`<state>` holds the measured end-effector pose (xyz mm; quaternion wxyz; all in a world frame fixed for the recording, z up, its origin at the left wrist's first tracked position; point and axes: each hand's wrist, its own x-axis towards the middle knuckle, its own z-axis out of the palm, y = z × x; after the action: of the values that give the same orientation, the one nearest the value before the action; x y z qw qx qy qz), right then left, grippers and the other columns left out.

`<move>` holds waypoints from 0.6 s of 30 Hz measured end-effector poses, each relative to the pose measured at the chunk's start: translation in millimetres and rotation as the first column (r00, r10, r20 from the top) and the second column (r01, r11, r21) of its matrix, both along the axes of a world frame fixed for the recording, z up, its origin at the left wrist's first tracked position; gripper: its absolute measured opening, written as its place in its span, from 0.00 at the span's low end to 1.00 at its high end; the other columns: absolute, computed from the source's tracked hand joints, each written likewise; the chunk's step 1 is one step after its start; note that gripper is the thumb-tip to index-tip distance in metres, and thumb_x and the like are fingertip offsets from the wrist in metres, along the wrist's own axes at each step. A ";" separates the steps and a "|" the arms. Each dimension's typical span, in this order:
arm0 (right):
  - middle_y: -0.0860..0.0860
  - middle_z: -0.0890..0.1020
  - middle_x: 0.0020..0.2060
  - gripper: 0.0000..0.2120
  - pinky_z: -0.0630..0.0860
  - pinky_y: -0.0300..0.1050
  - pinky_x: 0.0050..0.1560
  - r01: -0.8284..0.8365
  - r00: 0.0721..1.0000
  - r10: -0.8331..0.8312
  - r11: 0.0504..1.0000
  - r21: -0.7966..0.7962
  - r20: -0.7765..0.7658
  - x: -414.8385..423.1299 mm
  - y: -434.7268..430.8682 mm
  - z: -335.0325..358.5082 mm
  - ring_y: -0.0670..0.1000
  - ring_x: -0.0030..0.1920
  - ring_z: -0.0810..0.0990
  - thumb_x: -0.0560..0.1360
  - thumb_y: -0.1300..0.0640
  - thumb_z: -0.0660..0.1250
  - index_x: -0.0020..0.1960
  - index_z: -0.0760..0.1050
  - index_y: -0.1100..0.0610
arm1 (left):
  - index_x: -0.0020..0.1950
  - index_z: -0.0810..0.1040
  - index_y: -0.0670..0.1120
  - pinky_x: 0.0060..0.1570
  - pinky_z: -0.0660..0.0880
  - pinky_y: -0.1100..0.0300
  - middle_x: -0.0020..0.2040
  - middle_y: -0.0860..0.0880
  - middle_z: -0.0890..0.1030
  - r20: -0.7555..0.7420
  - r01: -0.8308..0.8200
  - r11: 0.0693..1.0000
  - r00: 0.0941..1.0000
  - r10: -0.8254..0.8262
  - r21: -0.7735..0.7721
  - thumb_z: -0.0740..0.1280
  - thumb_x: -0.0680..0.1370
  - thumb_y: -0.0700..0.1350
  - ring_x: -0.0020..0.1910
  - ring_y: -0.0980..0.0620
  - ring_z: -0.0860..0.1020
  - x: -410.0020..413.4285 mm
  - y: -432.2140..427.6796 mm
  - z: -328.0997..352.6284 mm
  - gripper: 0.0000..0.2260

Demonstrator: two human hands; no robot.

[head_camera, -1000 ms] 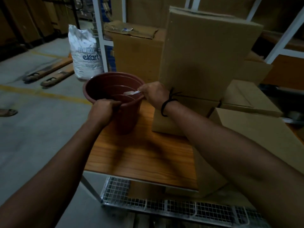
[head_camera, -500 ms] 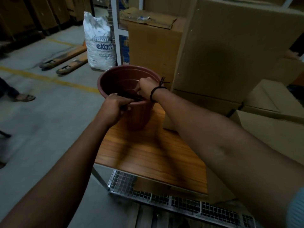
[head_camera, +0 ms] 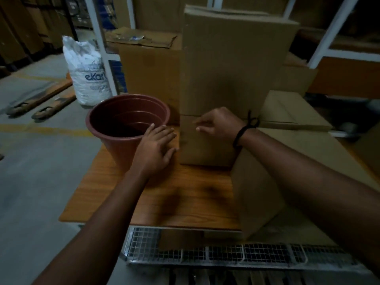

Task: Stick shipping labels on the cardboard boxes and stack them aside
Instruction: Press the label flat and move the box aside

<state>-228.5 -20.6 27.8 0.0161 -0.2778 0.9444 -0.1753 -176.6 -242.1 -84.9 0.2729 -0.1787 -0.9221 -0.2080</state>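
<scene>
A tall cardboard box [head_camera: 236, 64] stands on a lower cardboard box [head_camera: 203, 149] at the back of the wooden table [head_camera: 185, 198]. My right hand [head_camera: 218, 124] hovers in front of the seam between these two boxes, fingers loosely extended to the left and holding nothing that I can see. My left hand [head_camera: 156, 149] is spread flat, its fingertips beside the right rim of a brown plastic pot [head_camera: 98, 132] and close to the lower box's left edge. No label shows on any box face in view.
A large cardboard box [head_camera: 257, 192] fills the table's right side, with a flatter box [head_camera: 287, 108] behind it. Another open-topped box [head_camera: 150, 68] stands at the back left. A white sack [head_camera: 88, 75] and pallet forks [head_camera: 41, 99] are on the floor. A wire shelf [head_camera: 226, 254] runs below the table's front edge.
My right hand left the pot, where it held a small white strip, and moved right to the boxes, now without the strip. My left hand let go of the pot's rim and opened flat.
</scene>
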 end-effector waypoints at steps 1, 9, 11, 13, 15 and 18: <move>0.49 0.83 0.57 0.14 0.74 0.39 0.57 0.031 0.999 -0.031 1.000 -0.004 0.008 8.1 19.4 1.5 0.45 0.57 0.79 0.77 0.52 0.69 0.61 0.80 0.53 | 0.63 0.80 0.43 0.74 0.58 0.52 0.64 0.46 0.79 0.016 0.037 0.998 0.999 -0.038 0.049 0.65 0.77 0.54 0.68 0.47 0.73 2.0 17.4 4.9 0.20; 0.47 0.77 0.65 0.14 0.65 0.43 0.61 0.399 0.917 -0.398 0.917 -0.011 0.027 70.8 176.7 -4.4 0.47 0.65 0.72 0.80 0.51 0.64 0.65 0.76 0.48 | 0.74 0.70 0.51 0.73 0.60 0.55 0.75 0.50 0.69 0.287 0.359 0.916 0.871 -0.399 0.181 0.66 0.77 0.61 0.74 0.51 0.64 31.8 169.9 13.3 0.28; 0.48 0.76 0.67 0.14 0.66 0.46 0.64 0.454 0.890 -0.452 0.890 -0.033 0.058 78.0 210.9 -8.0 0.49 0.66 0.71 0.81 0.52 0.62 0.66 0.74 0.47 | 0.77 0.65 0.51 0.74 0.55 0.53 0.78 0.49 0.63 0.232 0.465 0.868 0.837 -0.496 0.177 0.63 0.75 0.65 0.77 0.51 0.58 39.1 196.1 11.7 0.33; 0.49 0.73 0.69 0.16 0.64 0.47 0.65 0.475 0.877 -0.466 0.878 -0.066 0.112 84.2 237.8 -10.1 0.51 0.68 0.69 0.81 0.54 0.60 0.69 0.72 0.47 | 0.77 0.64 0.49 0.76 0.53 0.48 0.78 0.47 0.61 0.150 0.561 0.818 0.804 -0.575 0.127 0.62 0.74 0.67 0.78 0.49 0.56 43.3 215.9 5.4 0.37; 0.50 0.69 0.72 0.19 0.62 0.45 0.63 0.478 0.868 -0.463 0.877 -0.050 0.178 87.4 256.1 -15.4 0.52 0.70 0.67 0.82 0.52 0.57 0.73 0.67 0.46 | 0.75 0.67 0.48 0.75 0.55 0.43 0.78 0.47 0.63 0.145 0.578 0.809 0.796 -0.588 0.110 0.62 0.73 0.69 0.78 0.49 0.56 43.1 228.1 -3.3 0.37; 0.47 0.57 0.78 0.24 0.53 0.42 0.68 0.365 0.904 -0.385 0.921 0.135 0.185 90.5 266.8 -32.0 0.47 0.76 0.56 0.82 0.44 0.52 0.78 0.53 0.44 | 0.71 0.72 0.48 0.72 0.64 0.42 0.75 0.49 0.68 0.145 0.525 0.827 0.819 -0.555 0.199 0.65 0.74 0.65 0.77 0.51 0.58 42.3 236.5 -9.9 0.31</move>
<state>-138.1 246.2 -4.2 0.0941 -0.0699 0.9806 -0.1572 -134.3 -5.6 -94.8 0.1225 -0.3907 -0.8373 -0.3623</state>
